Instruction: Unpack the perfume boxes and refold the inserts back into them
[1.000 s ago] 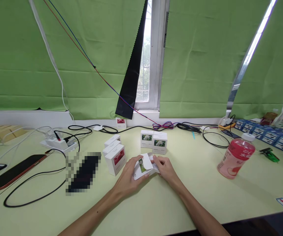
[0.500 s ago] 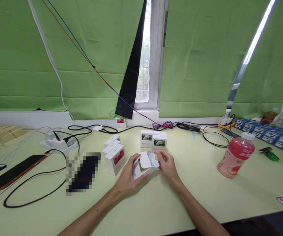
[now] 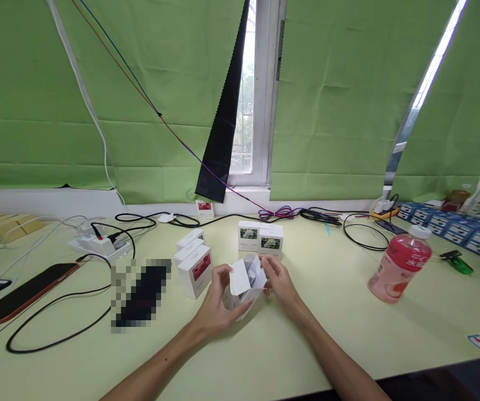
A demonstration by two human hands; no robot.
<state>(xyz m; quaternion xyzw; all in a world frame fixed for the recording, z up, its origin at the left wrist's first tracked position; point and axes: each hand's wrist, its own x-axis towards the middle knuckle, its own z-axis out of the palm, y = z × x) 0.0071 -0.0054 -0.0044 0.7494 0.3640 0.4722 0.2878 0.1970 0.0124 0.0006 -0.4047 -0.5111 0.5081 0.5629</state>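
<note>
A small white cardboard box [image 3: 240,280] stands tilted in front of me, its top flaps raised and something pale inside that I cannot make out. My left hand [image 3: 217,306] is closed around its left and near sides, thumb along the front. The fingers of my right hand [image 3: 280,283] pinch the flap at the right edge of the opening. Left of it stands a row of white boxes with a red flower picture [image 3: 197,272]. Just beyond my hands are two white boxes with a white flower picture [image 3: 270,240].
A pink drink bottle [image 3: 399,266] stands at the right, near a green clip [image 3: 457,262] and stacked blue boxes [image 3: 449,225]. Black cables [image 3: 190,218] run along the wall. A power strip [image 3: 98,245] and a red-edged phone [image 3: 31,292] lie at the left.
The box has been tipped more upright, so its opening now faces me and its picture side is turned out of sight. Its flaps stand wider apart.
</note>
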